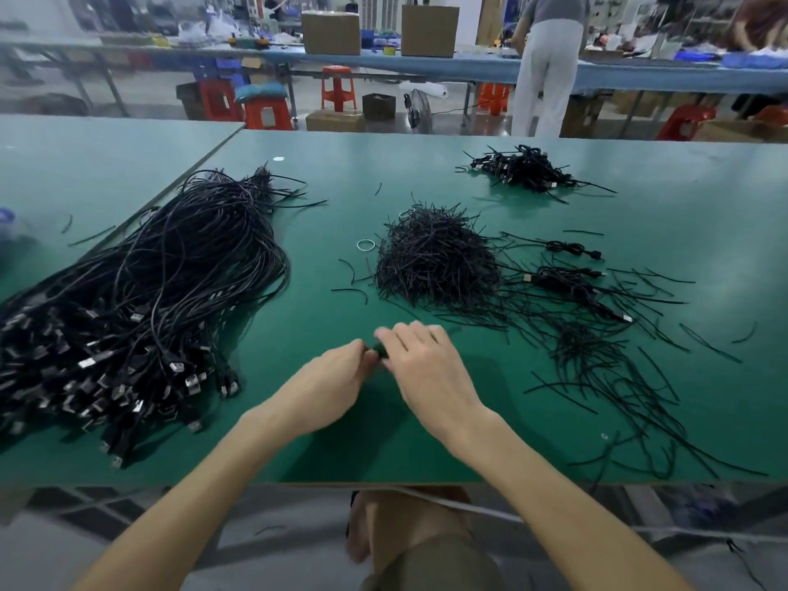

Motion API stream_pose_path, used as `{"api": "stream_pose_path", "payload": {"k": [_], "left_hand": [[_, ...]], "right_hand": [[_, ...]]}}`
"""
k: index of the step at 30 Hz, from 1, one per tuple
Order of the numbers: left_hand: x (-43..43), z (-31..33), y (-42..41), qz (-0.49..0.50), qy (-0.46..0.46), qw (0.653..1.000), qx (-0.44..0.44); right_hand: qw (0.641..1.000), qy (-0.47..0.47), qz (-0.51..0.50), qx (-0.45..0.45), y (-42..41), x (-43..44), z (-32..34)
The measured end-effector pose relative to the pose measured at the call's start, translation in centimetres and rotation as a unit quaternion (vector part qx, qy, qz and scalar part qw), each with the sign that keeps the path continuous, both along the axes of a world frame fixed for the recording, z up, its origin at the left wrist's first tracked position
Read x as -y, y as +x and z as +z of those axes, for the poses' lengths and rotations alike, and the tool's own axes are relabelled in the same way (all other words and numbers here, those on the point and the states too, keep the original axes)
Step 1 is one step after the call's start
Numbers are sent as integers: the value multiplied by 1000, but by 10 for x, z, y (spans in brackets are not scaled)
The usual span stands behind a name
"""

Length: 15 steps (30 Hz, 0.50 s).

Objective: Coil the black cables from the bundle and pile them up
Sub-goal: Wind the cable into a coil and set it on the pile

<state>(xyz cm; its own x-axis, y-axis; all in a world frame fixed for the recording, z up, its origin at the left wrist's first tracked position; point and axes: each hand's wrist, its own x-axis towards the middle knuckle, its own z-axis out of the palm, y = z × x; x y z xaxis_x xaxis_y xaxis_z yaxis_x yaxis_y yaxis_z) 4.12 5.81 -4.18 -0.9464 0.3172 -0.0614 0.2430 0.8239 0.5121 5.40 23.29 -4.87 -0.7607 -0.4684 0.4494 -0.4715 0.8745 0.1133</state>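
Black cable (380, 351), only a small dark lump of it showing, sits between the person's two hands, above the near part of the green table (298, 441). Left hand (337, 377): fingers curled, pinching it. Right hand (422, 364): laid over its other side, fingertips smeared by motion, so grip or mere touch cannot be told. Bundle (149, 292) of uncoiled cables lies to the left, plugs fanned toward the person. Beyond the hands is a heap of short black ties (435, 262), with strays scattered to the right (easy to snag). Two coiled cables (571, 277) lie right of the heap; the finished pile (524, 168) is far right. Risk, as judged: a loose pinch lets the coil spring open, and a sweeping forearm could drag stray ties or bundle plugs along.
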Motion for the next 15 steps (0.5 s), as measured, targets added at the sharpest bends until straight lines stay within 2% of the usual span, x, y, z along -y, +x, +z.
{"api": "stream_pose_path", "payload": {"k": [2,4,6,8,10,12,15], "left_hand": [[-2,-11,-7,72,83,993,-44],[-4,-18,-15,151,178,970,-63],[-7,-22,-21,204,290,934,-46],[-6,-24,-21,220,387,895,-8],[-4,-24,-18,207,427,880,12],[-5,-23,-15,193,425,884,9],[-7,-23,-14,189,416,890,-1]], "right_hand": [[998,-37,-55,-24,-6,1,3],[989,-120,-81,-28,-14,0,5],[973,-198,-114,25,-24,-2,3],[954,-229,-167,99,-36,-5,-3],[930,-263,-209,146,-48,-5,-11],[909,-295,-242,168,-58,-3,-13],[899,-287,-277,181,-69,0,-12]]}}
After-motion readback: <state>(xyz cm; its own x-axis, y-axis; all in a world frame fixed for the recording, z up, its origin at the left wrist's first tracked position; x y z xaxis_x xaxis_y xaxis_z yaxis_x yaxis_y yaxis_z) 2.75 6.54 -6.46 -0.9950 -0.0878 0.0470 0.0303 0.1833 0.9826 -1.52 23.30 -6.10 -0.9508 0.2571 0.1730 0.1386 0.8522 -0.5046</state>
